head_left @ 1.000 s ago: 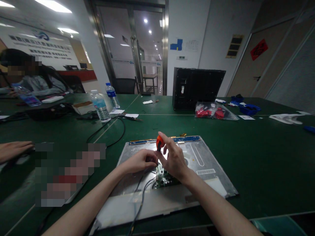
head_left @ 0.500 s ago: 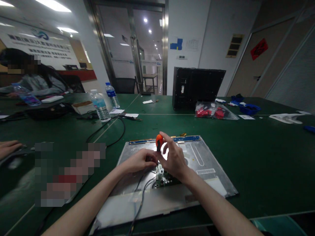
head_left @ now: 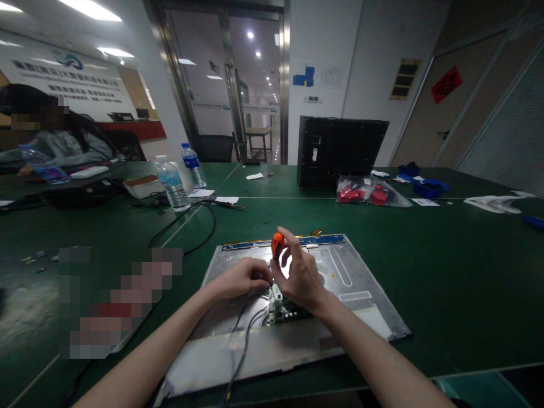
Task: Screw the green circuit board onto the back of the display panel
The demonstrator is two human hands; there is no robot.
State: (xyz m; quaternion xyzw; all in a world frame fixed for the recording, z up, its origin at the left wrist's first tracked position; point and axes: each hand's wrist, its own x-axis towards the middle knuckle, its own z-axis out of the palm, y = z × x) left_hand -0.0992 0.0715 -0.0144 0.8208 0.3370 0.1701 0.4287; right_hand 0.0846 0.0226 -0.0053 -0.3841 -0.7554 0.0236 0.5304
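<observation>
A flat metal display panel (head_left: 365, 309) lies back-up on the green table. My right hand (head_left: 300, 275) is wrapped round an upright screwdriver with an orange and black handle (head_left: 277, 245), its tip down by a small green circuit board (head_left: 281, 309) on the panel. My left hand (head_left: 242, 277) rests curled on the panel just left of the screwdriver shaft, fingertips pinched close to it; what they hold is hidden. Grey cables (head_left: 243, 340) run from the board toward me.
A black monitor casing (head_left: 340, 150) stands at the back, with a plastic bag of red parts (head_left: 369, 192) beside it. Two water bottles (head_left: 172, 182) and black cables (head_left: 187, 224) sit at the left. Another person (head_left: 51, 133) sits far left.
Another person's hand at the far left edge has drawn back out of view. My hands and the screwdriver have barely shifted.
</observation>
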